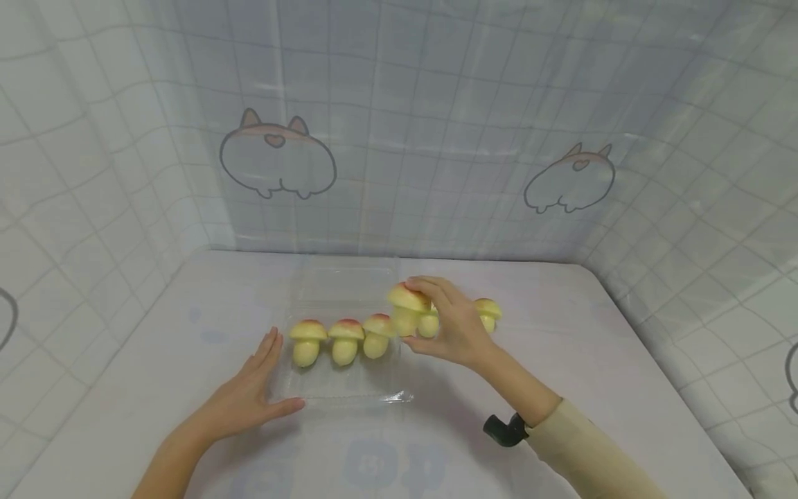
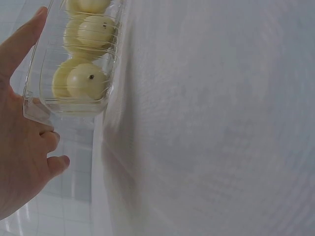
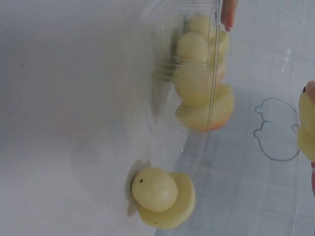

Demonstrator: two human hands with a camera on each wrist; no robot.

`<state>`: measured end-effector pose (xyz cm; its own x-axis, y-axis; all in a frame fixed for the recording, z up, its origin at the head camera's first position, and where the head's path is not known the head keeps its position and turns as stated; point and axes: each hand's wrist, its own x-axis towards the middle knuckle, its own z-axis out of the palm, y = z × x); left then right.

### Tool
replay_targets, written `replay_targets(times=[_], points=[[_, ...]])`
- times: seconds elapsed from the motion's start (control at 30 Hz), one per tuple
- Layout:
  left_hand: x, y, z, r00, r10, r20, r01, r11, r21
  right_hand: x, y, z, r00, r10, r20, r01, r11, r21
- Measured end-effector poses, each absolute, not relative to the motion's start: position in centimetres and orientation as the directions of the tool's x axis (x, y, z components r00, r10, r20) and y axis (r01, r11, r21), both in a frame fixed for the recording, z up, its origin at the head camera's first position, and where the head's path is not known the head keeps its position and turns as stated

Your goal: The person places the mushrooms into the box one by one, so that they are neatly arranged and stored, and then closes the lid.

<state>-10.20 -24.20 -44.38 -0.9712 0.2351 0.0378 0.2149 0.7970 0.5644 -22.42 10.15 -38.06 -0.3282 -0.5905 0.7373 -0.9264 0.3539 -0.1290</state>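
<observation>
A clear plastic box (image 1: 349, 384) lies with its lid folded back, and three toy mushrooms stand in a row in it, among them one at the left end (image 1: 307, 343). They have yellow caps tinged red and pale stems. My right hand (image 1: 458, 322) grips another toy mushroom (image 1: 408, 308) above the box's right edge, thumb low and fingers at the cap. That mushroom shows partly in the right wrist view (image 3: 307, 128). My left hand (image 1: 249, 395) rests against the box's left front corner, fingers extended and thumb by the front edge; the left wrist view shows this hand (image 2: 24, 132) too.
Beyond my right hand a toy mushroom (image 1: 428, 324) is partly hidden, and another (image 1: 488, 314) stands farther right. A dark green curved piece (image 1: 505, 430) shows at my right sleeve. A gridded curtain (image 1: 405, 173) borders the white table (image 1: 561, 360) at the back and sides.
</observation>
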Motion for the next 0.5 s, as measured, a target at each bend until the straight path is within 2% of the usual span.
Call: replay_targets(times=[0.2,0.5], points=[[-10.2,-24.2,-44.3,-0.971,0.234,0.043,0.217,0.797,0.564,-22.2,9.4,-37.7,-0.32,-0.6,0.733,-0.932,0.34,-0.129],[-10.2,-24.3,-44.3,-0.97,0.238,0.042,0.219,0.794,0.567,-21.5,8.0,-37.6,-0.347,-0.617,0.706,-0.927,0.341,-0.157]])
